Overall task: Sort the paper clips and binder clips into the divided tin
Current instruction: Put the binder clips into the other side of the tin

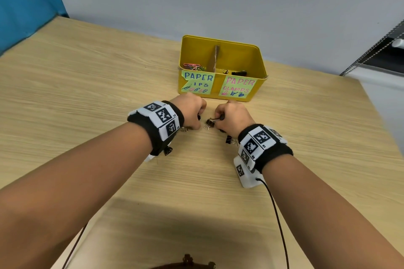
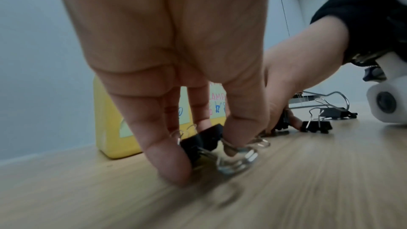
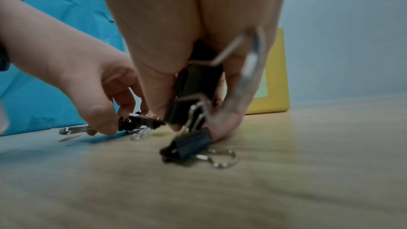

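Note:
The yellow divided tin (image 1: 258, 65) stands just beyond both hands, a cardboard divider (image 1: 215, 58) splitting it. Coloured paper clips (image 1: 194, 67) lie in its left part and black binder clips (image 1: 238, 72) in its right part. My left hand (image 2: 204, 161) reaches down to the table and pinches a black binder clip (image 2: 204, 138) by its body. My right hand (image 3: 198, 124) grips a black binder clip (image 3: 198, 81) against the palm, and its fingertips touch another binder clip (image 3: 187, 145) on the table. One more clip (image 1: 210, 123) lies between the hands.
More binder clips lie on the wooden table by the right wrist (image 1: 229, 138) and show in the left wrist view (image 2: 317, 126). The tin's front carries labels reading PAPER CLIPS and PAPER CLAMPS (image 1: 238, 87). A grey wall stands behind the tin, and a blue sheet (image 1: 24, 4) hangs at far left.

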`<state>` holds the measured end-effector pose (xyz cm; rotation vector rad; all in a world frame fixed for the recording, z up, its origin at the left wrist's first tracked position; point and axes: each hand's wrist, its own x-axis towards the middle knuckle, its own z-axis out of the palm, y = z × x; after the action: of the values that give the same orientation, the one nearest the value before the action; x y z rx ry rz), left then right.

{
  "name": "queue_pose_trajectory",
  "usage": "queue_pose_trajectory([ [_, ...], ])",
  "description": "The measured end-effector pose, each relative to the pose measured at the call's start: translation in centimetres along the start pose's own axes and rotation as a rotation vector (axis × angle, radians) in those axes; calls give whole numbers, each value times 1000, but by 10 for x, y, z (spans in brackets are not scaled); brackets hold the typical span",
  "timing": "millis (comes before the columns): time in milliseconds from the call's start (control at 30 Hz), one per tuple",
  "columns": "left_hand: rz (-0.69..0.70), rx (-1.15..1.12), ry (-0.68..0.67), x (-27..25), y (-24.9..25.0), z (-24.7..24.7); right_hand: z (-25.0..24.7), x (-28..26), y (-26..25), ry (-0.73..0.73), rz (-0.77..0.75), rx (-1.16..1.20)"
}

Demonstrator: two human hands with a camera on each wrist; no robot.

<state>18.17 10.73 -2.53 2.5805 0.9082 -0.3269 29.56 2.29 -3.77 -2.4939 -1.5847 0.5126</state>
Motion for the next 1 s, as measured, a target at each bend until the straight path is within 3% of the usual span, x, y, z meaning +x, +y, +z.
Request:
queue_pose_trajectory([
  [200, 38, -101, 62, -7, -6, 3, -16, -14, 18, 125, 148, 358],
  [333, 53, -240, 122, -20, -11, 1, -45, -22, 19, 257, 133, 670],
  [500, 149, -379, 279, -28, 10, -32, -93, 10, 5, 676, 100, 850],
  [567, 179, -413, 338, -24, 20, -50, -104, 30, 0, 763, 104, 834],
  [733, 209, -370, 488, 0, 41, -86, -103, 58, 4, 511, 50, 643],
  [833, 208, -313, 540, 24, 47, -96, -99, 53, 17, 540, 59, 623],
  [933, 171, -251, 463, 41, 48, -97, -98, 34, 33, 584, 141, 575],
  [1000, 138, -161, 379, 45, 47, -92, -97, 10, 43, 509, 191, 422],
])
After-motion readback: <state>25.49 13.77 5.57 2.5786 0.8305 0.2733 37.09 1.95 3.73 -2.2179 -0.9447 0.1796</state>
